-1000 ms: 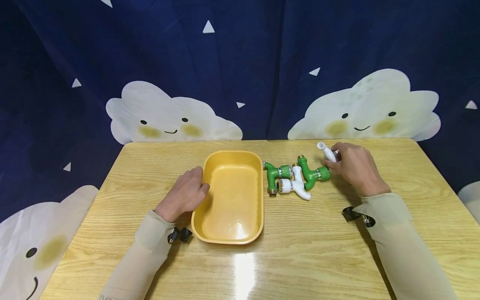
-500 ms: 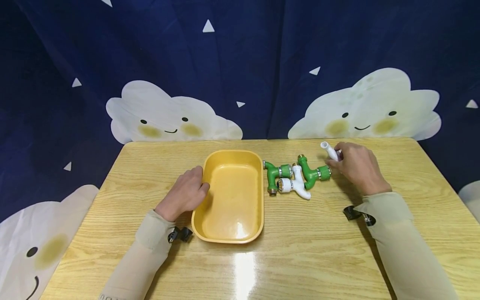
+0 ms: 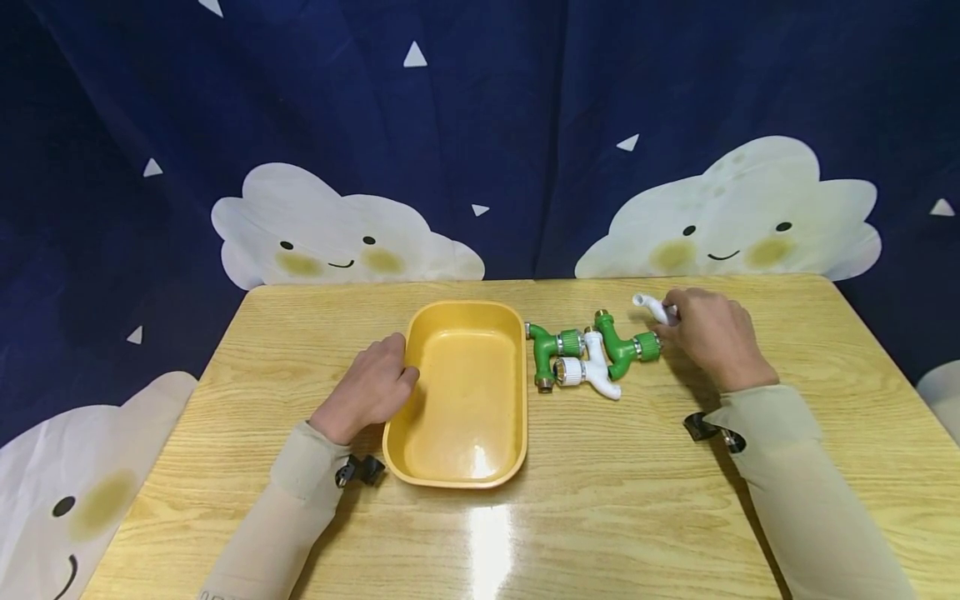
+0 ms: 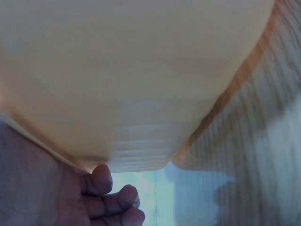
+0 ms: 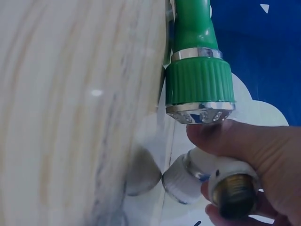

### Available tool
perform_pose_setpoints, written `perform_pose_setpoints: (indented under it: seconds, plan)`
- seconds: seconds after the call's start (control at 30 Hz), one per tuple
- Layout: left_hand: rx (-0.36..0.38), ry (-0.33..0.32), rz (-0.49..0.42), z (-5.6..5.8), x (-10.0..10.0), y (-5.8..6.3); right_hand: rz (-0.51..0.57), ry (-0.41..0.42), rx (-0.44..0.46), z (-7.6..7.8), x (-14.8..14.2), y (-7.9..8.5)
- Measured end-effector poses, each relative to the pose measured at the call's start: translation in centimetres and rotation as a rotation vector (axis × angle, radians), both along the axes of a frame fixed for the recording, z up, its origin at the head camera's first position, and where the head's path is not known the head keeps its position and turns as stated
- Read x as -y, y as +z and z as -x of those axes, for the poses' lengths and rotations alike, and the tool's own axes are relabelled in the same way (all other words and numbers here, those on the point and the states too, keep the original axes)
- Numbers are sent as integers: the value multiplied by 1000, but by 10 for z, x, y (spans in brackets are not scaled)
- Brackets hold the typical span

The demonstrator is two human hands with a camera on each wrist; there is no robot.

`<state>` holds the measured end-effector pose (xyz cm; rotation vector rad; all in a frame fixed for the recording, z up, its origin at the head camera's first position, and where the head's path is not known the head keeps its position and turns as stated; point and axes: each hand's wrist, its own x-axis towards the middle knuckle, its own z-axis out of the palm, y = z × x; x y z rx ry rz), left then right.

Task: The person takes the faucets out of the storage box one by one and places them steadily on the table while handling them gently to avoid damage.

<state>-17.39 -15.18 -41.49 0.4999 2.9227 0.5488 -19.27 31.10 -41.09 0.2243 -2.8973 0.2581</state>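
Note:
My left hand (image 3: 369,385) grips the left rim of a yellow plastic tub (image 3: 457,478); in the left wrist view its curled fingers (image 4: 120,200) lie against the tub's outer wall. At the right, my right hand (image 3: 712,335) pinches a white tap (image 3: 656,309), its spout pointing left and back. The right wrist view shows this tap's brass threaded end (image 5: 236,195) toward the camera, with the thumb (image 5: 211,136) close to the green knob (image 5: 200,82) of another tap. Beside the tub lie a green tap (image 3: 543,358), a white tap (image 3: 597,367) and a second green tap (image 3: 619,350).
The wooden table (image 3: 600,517) ends at a dark blue curtain (image 3: 510,125) printed with white clouds. The three lying taps sit close together, between the tub's right wall and my right hand.
The white tap in my right hand has tipped lower, its spout end now turned more to the left. My left hand and the tub stay where they were.

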Motion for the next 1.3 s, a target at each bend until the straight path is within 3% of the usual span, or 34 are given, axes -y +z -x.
perform_pose_setpoints:
  seconds: [0.4, 1.1, 1.3]
  plan:
    - [-3, -1, 0, 0, 0, 0, -87, 53, -2, -1, -1, 0]
    - [-1, 4, 1, 0, 0, 1, -57, 30, 108, 0, -1, 0]
    - [1, 5, 1, 0, 0, 0, -33, 27, 177, -1, 1, 3]
